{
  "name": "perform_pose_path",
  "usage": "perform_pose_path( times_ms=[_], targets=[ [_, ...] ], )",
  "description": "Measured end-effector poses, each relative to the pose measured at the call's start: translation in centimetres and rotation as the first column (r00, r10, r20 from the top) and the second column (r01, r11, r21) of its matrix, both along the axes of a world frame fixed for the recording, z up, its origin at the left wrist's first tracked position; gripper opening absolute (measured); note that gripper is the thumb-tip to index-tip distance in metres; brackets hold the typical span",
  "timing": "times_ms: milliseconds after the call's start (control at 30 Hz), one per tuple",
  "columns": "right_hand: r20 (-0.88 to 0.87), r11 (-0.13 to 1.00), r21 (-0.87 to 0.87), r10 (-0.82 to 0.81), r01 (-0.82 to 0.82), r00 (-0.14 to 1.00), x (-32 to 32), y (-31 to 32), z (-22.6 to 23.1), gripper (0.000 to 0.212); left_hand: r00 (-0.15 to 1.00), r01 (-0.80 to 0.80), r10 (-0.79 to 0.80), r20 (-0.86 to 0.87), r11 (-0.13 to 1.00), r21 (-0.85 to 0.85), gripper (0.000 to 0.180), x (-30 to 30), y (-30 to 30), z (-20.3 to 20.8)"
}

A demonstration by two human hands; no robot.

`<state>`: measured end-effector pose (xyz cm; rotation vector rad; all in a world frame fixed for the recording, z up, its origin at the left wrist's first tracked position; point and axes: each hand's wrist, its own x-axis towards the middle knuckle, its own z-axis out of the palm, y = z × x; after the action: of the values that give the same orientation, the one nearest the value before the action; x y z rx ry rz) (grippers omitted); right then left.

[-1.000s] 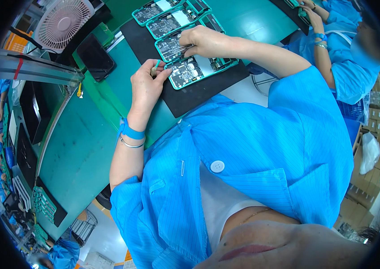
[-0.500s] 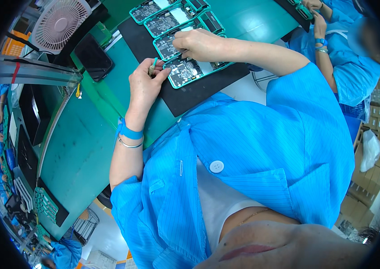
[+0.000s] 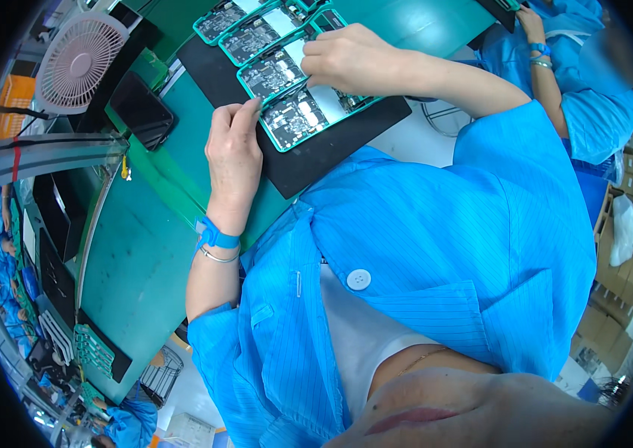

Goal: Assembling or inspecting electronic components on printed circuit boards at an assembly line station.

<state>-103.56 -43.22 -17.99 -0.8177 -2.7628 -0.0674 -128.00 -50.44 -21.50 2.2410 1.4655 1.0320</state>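
Note:
Several open phone housings with teal frames and bare circuit boards lie in a slanting row. At the left edge of the nearest housing (image 3: 295, 123) is my left hand (image 3: 233, 153), its fingers bent and pressed together. Whatever those fingers hold is hidden. My right hand (image 3: 350, 61) reaches over the right part of the second housing (image 3: 266, 79), fingers pinched downward. Its fingertips face away, so I cannot make out what is in them. A third housing (image 3: 245, 45) lies beyond. The housings rest on a black mat (image 3: 287, 178).
To the left, a dark phone-like slab (image 3: 143, 112) lies near a white fan (image 3: 81, 61). A metal rail (image 3: 63, 157) crosses the left side. The green worktable (image 3: 133, 276) curves toward me, with teal frames (image 3: 96, 349) at its end. A co-worker (image 3: 593, 112) sits at the right.
My right hand has shifted slightly right and up, away from the nearest housing. My left fingers have turned and closed over; the green-tipped item seen in them earlier no longer shows.

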Motion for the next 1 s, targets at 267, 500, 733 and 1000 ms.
perform_pose_path(
  times_ms=[267, 500, 733, 1000],
  targets=[
    [0.091, 0.989, 0.148, -0.003, -0.010, 0.996, -1.3, -0.6, -2.3, 0.015, 1.000, 0.024, -0.025, 0.009, 0.995, 0.102, 0.012, 0.6, 0.8, -0.6],
    [0.099, 0.996, 0.083, -0.037, 0.029, 0.994, -1.1, -0.7, -1.7, 0.015, 0.998, 0.054, -0.053, -0.018, 0.993, 0.104, 0.014, 0.7, 0.4, -0.9],
    [0.020, 0.995, -0.060, -0.074, 0.075, 0.997, -0.9, 0.1, -0.9, 0.019, 0.993, 0.075, -0.066, -0.099, 0.993, 0.087, 0.020, 0.3, 0.2, -1.1],
    [0.046, 0.992, -0.101, -0.074, 0.078, 0.996, -1.3, 0.1, -0.9, 0.020, 0.993, 0.068, -0.058, -0.098, 0.992, 0.104, 0.020, 0.2, 0.1, -1.1]
  ],
)
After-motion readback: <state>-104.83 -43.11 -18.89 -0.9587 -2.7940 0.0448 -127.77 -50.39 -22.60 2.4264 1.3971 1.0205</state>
